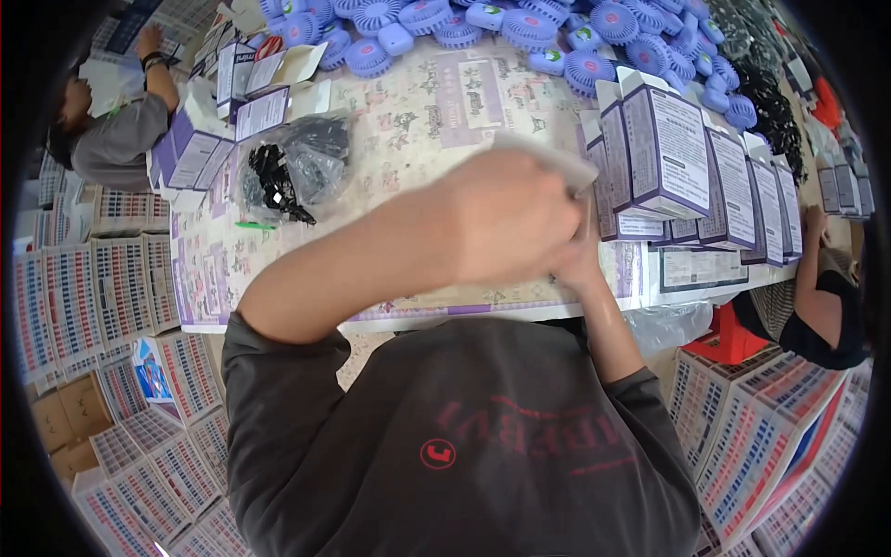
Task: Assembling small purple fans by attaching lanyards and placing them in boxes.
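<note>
My left hand (515, 213) reaches across the front of the table, closed and smeared by motion. It grips a pale, flat, card-like thing (548, 160) that sticks out past the knuckles; its kind is too blurred to tell. My right hand (580, 260) meets it from below, closed at the lower end of the same thing, its fingers partly hidden by the left hand. Just right of both hands stand several white and purple cartons (664, 148) in a row, some with flaps up. At the far edge lies a heap of blue-purple handheld fans (529, 30).
A clear plastic bag with black cables (297, 167) lies left on the patterned table (399, 130). Open cartons (193, 144) stand behind it, and more black cables (775, 102) lie far right. Co-workers (125, 135) sit at both sides. Stacked printed boxes (111, 278) flank me.
</note>
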Action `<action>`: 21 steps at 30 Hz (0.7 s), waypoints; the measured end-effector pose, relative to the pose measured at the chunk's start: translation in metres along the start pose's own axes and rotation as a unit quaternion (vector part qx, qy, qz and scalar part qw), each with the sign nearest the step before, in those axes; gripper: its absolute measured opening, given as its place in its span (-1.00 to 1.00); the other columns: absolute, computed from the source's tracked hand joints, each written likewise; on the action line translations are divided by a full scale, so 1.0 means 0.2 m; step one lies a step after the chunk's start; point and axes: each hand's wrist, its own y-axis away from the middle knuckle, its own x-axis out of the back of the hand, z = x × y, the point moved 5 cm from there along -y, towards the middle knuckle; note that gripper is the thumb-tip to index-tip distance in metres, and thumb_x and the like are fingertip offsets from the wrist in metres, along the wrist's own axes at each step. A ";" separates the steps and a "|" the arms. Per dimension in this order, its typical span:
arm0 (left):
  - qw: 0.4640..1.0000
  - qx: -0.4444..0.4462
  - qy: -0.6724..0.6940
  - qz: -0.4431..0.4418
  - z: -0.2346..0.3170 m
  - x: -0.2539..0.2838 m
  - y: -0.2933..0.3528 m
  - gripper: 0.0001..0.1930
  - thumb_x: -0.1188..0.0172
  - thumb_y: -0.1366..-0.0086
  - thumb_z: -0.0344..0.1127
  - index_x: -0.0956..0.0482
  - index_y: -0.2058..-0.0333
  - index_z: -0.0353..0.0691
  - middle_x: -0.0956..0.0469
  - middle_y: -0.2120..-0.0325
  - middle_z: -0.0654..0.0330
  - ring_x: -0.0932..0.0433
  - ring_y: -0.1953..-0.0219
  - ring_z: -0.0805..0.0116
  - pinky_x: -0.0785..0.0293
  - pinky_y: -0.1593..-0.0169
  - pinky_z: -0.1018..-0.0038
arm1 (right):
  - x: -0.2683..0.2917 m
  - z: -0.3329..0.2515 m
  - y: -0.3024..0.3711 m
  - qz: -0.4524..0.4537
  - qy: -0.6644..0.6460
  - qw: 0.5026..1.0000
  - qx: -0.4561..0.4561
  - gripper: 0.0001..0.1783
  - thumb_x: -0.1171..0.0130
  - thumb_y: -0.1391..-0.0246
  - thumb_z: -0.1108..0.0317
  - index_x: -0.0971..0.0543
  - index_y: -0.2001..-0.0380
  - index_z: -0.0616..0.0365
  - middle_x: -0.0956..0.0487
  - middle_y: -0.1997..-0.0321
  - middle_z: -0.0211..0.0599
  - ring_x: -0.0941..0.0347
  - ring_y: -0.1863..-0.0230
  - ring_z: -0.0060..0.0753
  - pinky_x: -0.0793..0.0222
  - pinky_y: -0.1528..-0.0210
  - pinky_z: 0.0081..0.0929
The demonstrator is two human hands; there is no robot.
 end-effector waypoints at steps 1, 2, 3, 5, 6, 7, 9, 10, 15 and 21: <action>0.999 0.010 0.013 -0.028 0.02 -0.05 0.02 -0.76 -0.27 -0.04 -0.28 -0.55 0.42 -0.35 -0.56 0.41 0.04 -0.59 0.33 0.09 -0.51 0.23 0.33 | -0.01 0.00 -0.01 0.002 0.011 1.000 0.017 -0.28 -0.55 0.28 0.23 -0.49 0.01 0.21 -0.55 0.14 -0.30 -0.49 0.11 -0.38 -0.42 0.06 -0.42; 0.998 0.023 0.026 -0.055 0.03 -0.08 0.03 -0.75 -0.28 -0.04 -0.26 -0.55 0.42 -0.36 -0.56 0.40 0.04 -0.59 0.33 0.09 -0.51 0.23 0.33 | -0.03 0.00 -0.01 0.000 0.021 0.999 0.035 -0.29 -0.55 0.28 0.24 -0.49 0.01 0.21 -0.54 0.15 -0.31 -0.48 0.12 -0.38 -0.42 0.08 -0.43; 0.998 0.026 0.028 -0.055 0.03 -0.09 0.04 -0.75 -0.28 -0.04 -0.26 -0.55 0.42 -0.36 -0.56 0.40 0.04 -0.59 0.33 0.09 -0.51 0.23 0.33 | -0.04 0.00 -0.01 -0.004 0.031 0.998 0.053 -0.30 -0.55 0.29 0.25 -0.49 0.02 0.21 -0.52 0.16 -0.31 -0.47 0.12 -0.38 -0.42 0.10 -0.44; 1.000 0.004 0.007 -0.030 0.03 -0.10 0.04 -0.72 -0.30 -0.06 -0.21 -0.55 0.40 -0.33 -0.56 0.37 0.08 -0.58 0.27 0.13 -0.48 0.19 0.33 | -0.03 -0.01 -0.01 -0.006 0.027 0.998 0.048 -0.31 -0.55 0.29 0.27 -0.50 0.03 0.21 -0.52 0.15 -0.30 -0.46 0.12 -0.37 -0.41 0.10 -0.44; 1.000 -0.007 -0.003 -0.017 0.03 -0.10 0.04 -0.71 -0.30 -0.07 -0.18 -0.55 0.40 -0.32 -0.55 0.36 0.10 -0.57 0.24 0.15 -0.47 0.17 0.34 | -0.01 -0.02 0.00 -0.004 0.024 0.999 0.043 -0.32 -0.55 0.30 0.28 -0.50 0.04 0.21 -0.51 0.14 -0.29 -0.46 0.12 -0.35 -0.41 0.10 -0.44; 1.000 -0.007 -0.002 -0.019 0.03 -0.10 0.05 -0.71 -0.30 -0.07 -0.18 -0.55 0.40 -0.32 -0.55 0.36 0.10 -0.57 0.24 0.15 -0.47 0.17 0.34 | 0.00 -0.03 0.00 0.002 0.022 0.999 0.038 -0.32 -0.55 0.31 0.29 -0.50 0.06 0.22 -0.50 0.13 -0.29 -0.45 0.11 -0.34 -0.41 0.11 -0.43; 0.996 -0.038 0.017 0.082 0.03 -0.05 0.12 -0.70 -0.31 -0.07 -0.17 -0.54 0.38 -0.29 -0.53 0.28 0.14 -0.53 0.18 0.20 -0.42 0.12 0.34 | -0.02 -0.04 -0.01 -0.006 0.028 0.999 0.032 -0.33 -0.54 0.32 0.30 -0.50 0.06 0.22 -0.50 0.14 -0.28 -0.45 0.11 -0.33 -0.40 0.11 -0.42; 0.989 -0.053 0.027 0.133 0.04 -0.03 0.14 -0.70 -0.31 -0.07 -0.16 -0.53 0.37 -0.27 -0.51 0.24 0.16 -0.51 0.15 0.23 -0.39 0.10 0.34 | -0.03 -0.04 -0.01 -0.016 0.035 0.999 0.028 -0.33 -0.54 0.33 0.32 -0.50 0.07 0.22 -0.50 0.14 -0.28 -0.44 0.11 -0.32 -0.40 0.10 -0.41; 0.999 -0.015 -0.038 -0.009 0.04 -0.11 0.12 -0.68 -0.33 -0.04 -0.19 -0.51 0.30 -0.25 -0.44 0.13 0.19 -0.43 0.11 0.26 -0.32 0.07 0.34 | -0.03 -0.01 -0.01 -0.037 0.077 0.995 0.059 -0.35 -0.55 0.38 0.34 -0.52 0.13 0.23 -0.50 0.18 -0.24 -0.44 0.12 -0.24 -0.38 0.10 -0.36; 0.917 0.004 0.196 0.348 -0.13 -0.04 0.25 -0.33 -0.51 0.17 -0.05 -0.46 0.12 -0.27 -0.43 0.08 0.20 -0.41 0.12 0.37 -0.29 0.09 0.42 | 0.02 0.02 0.00 -0.020 0.058 0.998 0.018 -0.37 -0.57 0.37 0.30 -0.53 0.14 0.23 -0.50 0.17 -0.22 -0.43 0.12 -0.24 -0.37 0.09 -0.36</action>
